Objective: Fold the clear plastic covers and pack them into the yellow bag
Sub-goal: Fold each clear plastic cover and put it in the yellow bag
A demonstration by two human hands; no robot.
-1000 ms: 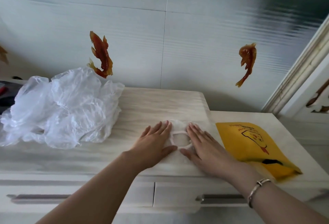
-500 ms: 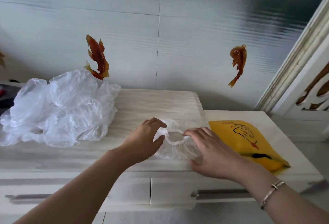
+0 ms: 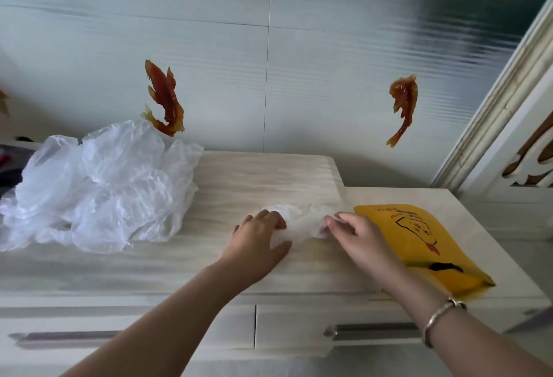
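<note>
Both hands are on one clear plastic cover (image 3: pixel 302 222) lying on the pale wooden cabinet top (image 3: pixel 269 179). From how the film is bunched between them, this looks like the folding step, with the cover gathered narrow but not yet flat. Next it would need pressing into a tidy fold and then carrying right to the bag's mouth, which I cannot make out from this angle.

Left hand (image 3: pixel 258 239) has its fingers curled over the cover's left end, thumb spread low against the film; it seems to grip the plastic, though the fingertips are hidden. Right hand (image 3: pixel 356 236) pinches the cover's right end with bent fingers, a bracelet (image 3: pixel 443 316) on its wrist.

Just right of that hand lies the yellow bag (image 3: pixel 419 245), flat on the lower cabinet surface. Well to the left sits the heap of unfolded clear covers (image 3: pixel 95 185), loose and crumpled, against the wall beneath a fish decoration (image 3: pixel 164 98).
</note>
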